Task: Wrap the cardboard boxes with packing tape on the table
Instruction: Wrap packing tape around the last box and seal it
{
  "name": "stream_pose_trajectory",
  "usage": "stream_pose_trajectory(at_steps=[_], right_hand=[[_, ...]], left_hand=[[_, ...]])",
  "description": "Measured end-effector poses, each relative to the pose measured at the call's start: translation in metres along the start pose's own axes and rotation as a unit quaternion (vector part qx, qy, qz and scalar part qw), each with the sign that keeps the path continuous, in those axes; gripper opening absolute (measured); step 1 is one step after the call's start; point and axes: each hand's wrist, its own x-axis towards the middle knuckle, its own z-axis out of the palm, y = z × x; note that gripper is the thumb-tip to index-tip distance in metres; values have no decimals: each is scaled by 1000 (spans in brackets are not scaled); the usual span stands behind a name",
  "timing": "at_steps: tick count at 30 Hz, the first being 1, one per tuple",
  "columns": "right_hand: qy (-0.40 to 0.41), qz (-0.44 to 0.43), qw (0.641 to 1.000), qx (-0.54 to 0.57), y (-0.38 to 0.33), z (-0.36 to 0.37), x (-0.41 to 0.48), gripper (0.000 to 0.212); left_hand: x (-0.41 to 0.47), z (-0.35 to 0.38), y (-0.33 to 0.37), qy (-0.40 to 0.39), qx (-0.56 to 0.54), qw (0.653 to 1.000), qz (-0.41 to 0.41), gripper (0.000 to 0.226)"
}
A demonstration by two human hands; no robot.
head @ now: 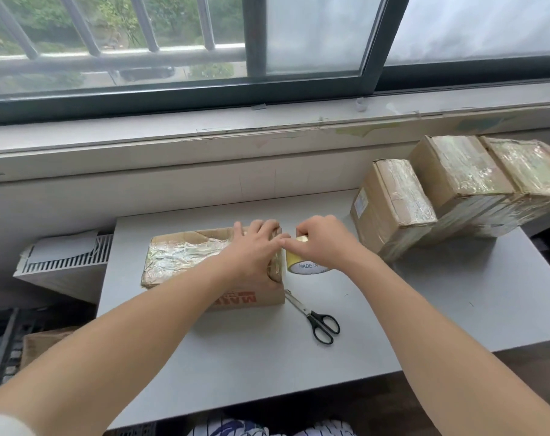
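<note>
1. The left grip (255, 250) lies flat, fingers relaxed, pressing the cardboard box (185, 259) on the desk (236, 357).
2. The right grip (324, 243) pinches the tape roll (299, 264) just beside the box's right end.

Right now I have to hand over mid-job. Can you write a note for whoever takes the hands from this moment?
Left hand: laid flat over the right end of the cardboard box, pressing on it.
Right hand: grips the tape roll against that same end.
Scissors: lying on the table just in front of the box.
Done: three taped boxes sit at the right rear; this box's top already carries tape.
Left: probably run this strip round the end, cut it, and check the other faces.
</note>
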Motion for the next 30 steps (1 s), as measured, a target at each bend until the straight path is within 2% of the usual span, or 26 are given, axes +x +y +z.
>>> stream_pose_trajectory(at_steps=[3,6,8,12,14,18,22,25,27,30], right_hand=[[9,-21,996,82,-11,-28,-6,54],[2,-67,975,210,-36,-62,-10,48],[-2,-103,970,222,-62,-75,-9,47],[-13,-169,976,139,-117,-76,3,50],[-20,-171,981,91,-139,-69,11,48],[-46,-152,987,11,-177,-59,19,29],[-118,-188,969,-113,-212,-63,19,48],[-126,-204,946,-217,-232,-65,23,52],[-137,-191,953,-189,-237,-68,24,52],[-138,-182,959,-168,-247,-67,27,47]], left_hand=[[-14,-29,-15,98,-117,988,22,94],[-35,-54,-41,173,-273,945,57,92],[-47,-58,-57,204,-320,922,77,93],[-66,-44,-79,241,-357,900,75,95],[-73,-35,-91,263,-378,885,63,92],[-85,-19,-116,283,-429,856,49,87],[-96,-18,-133,292,-455,841,32,88],[-105,-34,-149,254,-480,837,58,89],[-115,-56,-167,169,-514,839,53,89],[-125,-73,-198,1,-533,843,67,92]])
